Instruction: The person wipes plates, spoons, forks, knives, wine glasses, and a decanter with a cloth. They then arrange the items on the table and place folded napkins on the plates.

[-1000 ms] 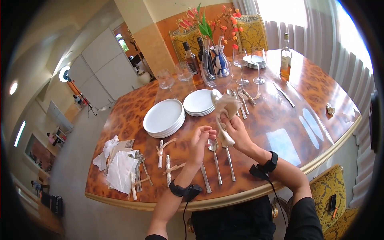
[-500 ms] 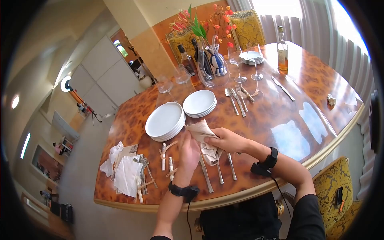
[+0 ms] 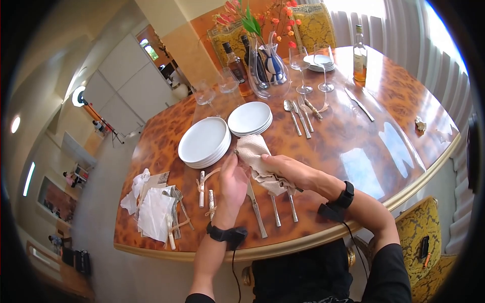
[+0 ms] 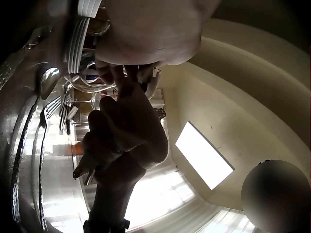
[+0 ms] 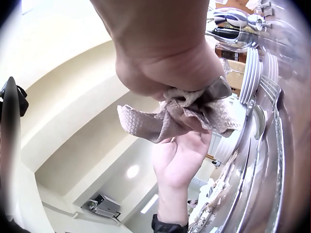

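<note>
A beige waffle-weave cloth [image 3: 257, 156] is bunched between both hands over the near middle of the table. My right hand [image 3: 293, 171] grips it from the right, thumb on top. A shiny metal piece [image 5: 221, 90] of cutlery pokes out of the folds; most of it is hidden by the cloth. My left hand [image 3: 234, 182] pinches the cloth's left side, where a small metal tip [image 3: 236, 151] shows; its other fingers are hidden behind. Below the hands lie a knife [image 3: 256, 214], a fork [image 4: 48, 114] and a spoon [image 4: 48, 82], handles toward the near edge.
Large plates [image 3: 204, 144] and smaller plates [image 3: 250, 118] stand stacked ahead. Tied napkin rolls [image 3: 202, 189] and white napkins [image 3: 154, 214] with cutlery lie left. Stemmed glasses [image 3: 323, 63], a vase [image 3: 275, 68] and a bottle [image 3: 359, 58] stand farther back; more cutlery [image 3: 300, 118] lies mid-table.
The right hand has brought the cloth down and left to meet the left hand, which has gone from loose fingers to holding it. The round metal bowl seen sticking out earlier is now covered.
</note>
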